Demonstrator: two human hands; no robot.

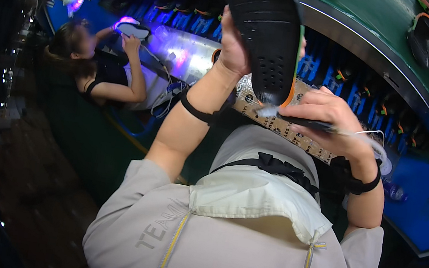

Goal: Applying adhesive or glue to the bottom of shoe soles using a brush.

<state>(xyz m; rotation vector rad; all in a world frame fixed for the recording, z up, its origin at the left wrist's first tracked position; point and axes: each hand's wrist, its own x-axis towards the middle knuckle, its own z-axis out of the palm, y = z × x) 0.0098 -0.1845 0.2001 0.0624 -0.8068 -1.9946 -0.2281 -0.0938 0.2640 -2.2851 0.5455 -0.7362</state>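
My left hand (234, 45) holds a black shoe sole (266, 28) upright in front of me, its dotted underside facing the camera and an orange edge showing at its lower right. My right hand (323, 117) grips a thin dark brush (305, 122) whose pale tip touches the lower end of the sole. A white cord runs from the brush back past my right wrist. Both wrists wear black bands.
A green conveyor (365, 18) curves across the top, carrying dark soles with orange rims (424, 29). Below it are blue racks (313, 65). A patterned cardboard strip (282, 125) lies under my hands. At the left a seated person (107, 73) holds a sole under purple light.
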